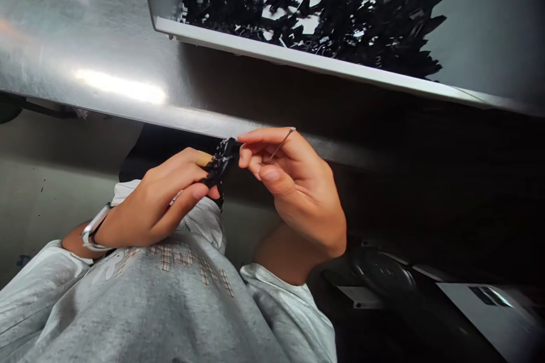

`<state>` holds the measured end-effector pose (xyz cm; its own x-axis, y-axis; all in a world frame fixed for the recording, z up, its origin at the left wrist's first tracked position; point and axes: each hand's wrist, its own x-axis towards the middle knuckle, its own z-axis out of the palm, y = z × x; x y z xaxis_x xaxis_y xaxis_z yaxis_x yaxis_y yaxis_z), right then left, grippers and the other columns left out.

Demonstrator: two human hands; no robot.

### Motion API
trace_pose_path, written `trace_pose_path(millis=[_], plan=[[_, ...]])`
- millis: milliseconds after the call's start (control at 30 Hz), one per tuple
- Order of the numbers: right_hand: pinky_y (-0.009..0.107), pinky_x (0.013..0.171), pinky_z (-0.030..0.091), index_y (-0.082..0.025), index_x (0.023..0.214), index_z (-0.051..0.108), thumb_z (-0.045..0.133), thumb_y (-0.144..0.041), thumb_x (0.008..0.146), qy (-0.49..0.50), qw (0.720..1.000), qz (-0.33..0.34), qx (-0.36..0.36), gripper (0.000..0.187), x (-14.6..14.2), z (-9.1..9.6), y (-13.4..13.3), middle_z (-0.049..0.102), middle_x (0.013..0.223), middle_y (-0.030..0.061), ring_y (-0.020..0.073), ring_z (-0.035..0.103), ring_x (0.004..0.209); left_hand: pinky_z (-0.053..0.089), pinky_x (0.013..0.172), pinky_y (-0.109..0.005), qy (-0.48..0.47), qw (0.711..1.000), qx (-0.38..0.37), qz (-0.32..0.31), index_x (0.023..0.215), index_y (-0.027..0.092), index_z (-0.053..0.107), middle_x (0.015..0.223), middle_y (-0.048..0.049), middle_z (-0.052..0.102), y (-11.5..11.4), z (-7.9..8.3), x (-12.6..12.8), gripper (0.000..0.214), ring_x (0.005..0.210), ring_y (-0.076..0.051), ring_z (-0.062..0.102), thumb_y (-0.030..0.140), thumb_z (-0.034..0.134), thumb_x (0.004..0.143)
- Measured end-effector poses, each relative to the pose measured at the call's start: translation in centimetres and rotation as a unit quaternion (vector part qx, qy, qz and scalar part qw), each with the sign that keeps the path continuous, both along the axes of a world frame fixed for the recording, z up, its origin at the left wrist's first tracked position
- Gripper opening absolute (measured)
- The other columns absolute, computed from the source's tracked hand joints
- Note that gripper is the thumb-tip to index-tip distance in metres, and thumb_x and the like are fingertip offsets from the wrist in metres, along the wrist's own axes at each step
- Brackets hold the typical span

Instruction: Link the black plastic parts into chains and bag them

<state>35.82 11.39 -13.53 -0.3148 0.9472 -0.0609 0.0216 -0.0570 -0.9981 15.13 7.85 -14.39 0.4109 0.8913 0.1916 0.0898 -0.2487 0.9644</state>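
My left hand [164, 195] is closed on a small black plastic part [220, 163], pinched between thumb and fingers, with a yellowish cover on one finger. My right hand [304, 193] is to the right of it, fingers curled in around a thin, needle-like metal tool [281, 146]. One end of this tool sticks up past the index finger and shows a pale tip; its other end disappears among the fingers. The right index fingertip is at the black part's right edge; whether it touches cannot be made out. Both hands are just in front of the metal table's edge.
A white tray [272, 52] holding many loose black plastic parts [353, 17] stands on the shiny metal table [106, 39] beyond my hands. At lower right, dark shapes and a pale flat panel [481, 312] sit in shadow.
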Motion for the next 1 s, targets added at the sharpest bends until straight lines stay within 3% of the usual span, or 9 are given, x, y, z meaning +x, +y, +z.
trace_pose_path(millis=[67,167,233,333,467,567,733,900,1000], plan=[[0.026,0.059,0.046,-0.024,0.108,0.069,0.071,-0.062,0.087,0.025,1.0,-0.009,-0.012,0.044,-0.2,-0.5,-0.6,0.058,0.076,-0.0014,0.0127,0.051,0.064,0.05,0.088,-0.033,0.129,0.981,0.147,0.0,0.1,0.015,0.066,0.11,-0.0159,0.07,0.0,0.0,-0.1,0.016,0.1,-0.023,0.062,0.02,0.05,0.101],[0.025,0.057,0.044,-0.024,0.11,0.068,0.07,-0.062,0.088,0.053,0.998,-0.007,-0.037,0.045,-1.1,-1.0,-1.3,0.053,0.069,-0.0042,0.0116,0.047,0.061,0.049,0.082,-0.035,0.256,0.931,0.26,0.006,0.096,0.014,0.066,0.108,-0.0178,0.072,0.3,0.1,-0.2,0.016,0.093,-0.024,0.061,0.021,0.052,0.1],[0.024,0.055,0.041,-0.024,0.107,0.069,0.071,-0.057,0.09,0.058,0.997,-0.019,-0.042,0.037,-2.0,-1.2,-1.6,0.05,0.066,-0.0055,0.0107,0.045,0.059,0.049,0.077,-0.035,0.31,0.902,0.301,-0.001,0.092,0.013,0.066,0.102,-0.017,0.073,0.6,0.3,-0.2,0.022,0.087,-0.025,0.061,0.023,0.049,0.101],[0.022,0.055,0.042,-0.024,0.096,0.071,0.068,-0.047,0.095,0.057,0.996,-0.064,-0.026,0.023,-3.3,-1.4,-1.7,0.06,0.071,-0.0045,0.0088,0.05,0.06,0.048,0.07,-0.036,0.366,0.862,0.352,-0.009,0.089,0.013,0.067,0.096,-0.0155,0.072,1.0,0.7,-0.2,0.028,0.08,-0.024,0.061,0.026,0.047,0.103],[0.02,0.056,0.043,-0.023,0.085,0.07,0.062,-0.043,0.099,0.052,0.989,-0.136,0.016,0.025,-4.8,-1.9,-1.6,0.068,0.079,-0.0043,0.0074,0.054,0.062,0.05,0.065,-0.036,0.406,0.826,0.392,-0.001,0.087,0.012,0.066,0.094,-0.0141,0.073,1.4,1.2,-0.3,0.03,0.074,-0.022,0.062,0.025,0.045,0.104],[0.02,0.058,0.046,-0.024,0.083,0.07,0.061,-0.044,0.1,0.069,0.983,-0.17,0.028,0.027,-5.3,-2.4,-1.6,0.067,0.078,-0.0043,0.0079,0.057,0.064,0.054,0.068,-0.037,0.394,0.837,0.379,0.01,0.09,0.011,0.067,0.102,-0.0159,0.075,1.6,1.4,-0.4,0.027,0.078,-0.023,0.066,0.025,0.047,0.103],[0.022,0.058,0.046,-0.025,0.084,0.07,0.063,-0.048,0.098,0.113,0.966,-0.234,0.018,0.027,-6.0,-3.0,-1.6,0.063,0.074,-0.0044,0.0085,0.055,0.06,0.057,0.076,-0.039,0.311,0.879,0.352,0.086,0.107,0.014,0.069,0.123,-0.0175,0.071,1.5,0.9,-1.0,0.023,0.091,-0.026,0.069,0.033,0.069,0.094],[0.021,0.051,0.045,-0.026,0.085,0.069,0.063,-0.051,0.096,0.122,0.948,-0.294,0.024,0.028,-7.3,-2.9,-1.6,0.064,0.074,-0.0051,0.0072,0.054,0.053,0.057,0.094,-0.036,0.15,0.954,0.197,0.17,0.109,0.021,0.071,0.131,-0.0122,0.065,0.9,-0.8,-1.3,0.027,0.105,-0.022,0.068,0.029,0.08,0.085],[0.02,0.051,0.047,-0.026,0.086,0.07,0.064,-0.048,0.096,0.1,0.932,-0.344,0.064,0.025,-7.9,-2.7,-1.8,0.064,0.071,-0.0058,0.0066,0.056,0.052,0.054,0.103,-0.036,-0.019,0.987,0.065,0.144,0.108,0.022,0.075,0.128,-0.0114,0.068,0.5,-2.1,-0.6,0.033,0.116,-0.024,0.066,0.038,0.084,0.081]])
